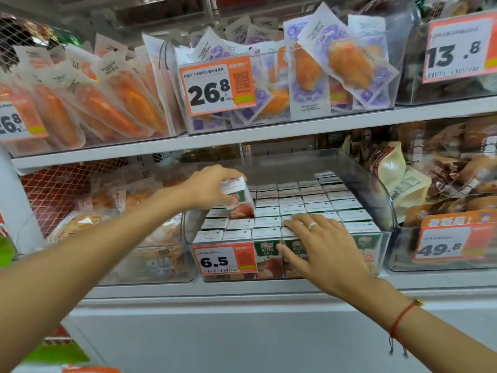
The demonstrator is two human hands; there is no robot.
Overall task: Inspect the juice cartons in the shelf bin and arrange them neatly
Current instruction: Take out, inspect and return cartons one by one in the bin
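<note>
A clear plastic shelf bin (387, 211) on the lower shelf holds several rows of small juice cartons (290, 203) with white tops and green and red apple fronts. My left hand (212, 184) grips one carton (238, 200) from above and holds it tilted over the bin's left side, lifted above the rows. My right hand (320, 246) lies flat, fingers straight, on the tops of the front cartons, with the thumb against the bin's front wall. A ring and a red wrist cord show on that arm.
A 6.5 price tag (219, 261) hangs on the bin's front. Clear bins of snack packets stand left (150, 254) and right (443, 238). The upper shelf (269, 133) just above carries bins of orange packets with a 26.8 tag (215, 88).
</note>
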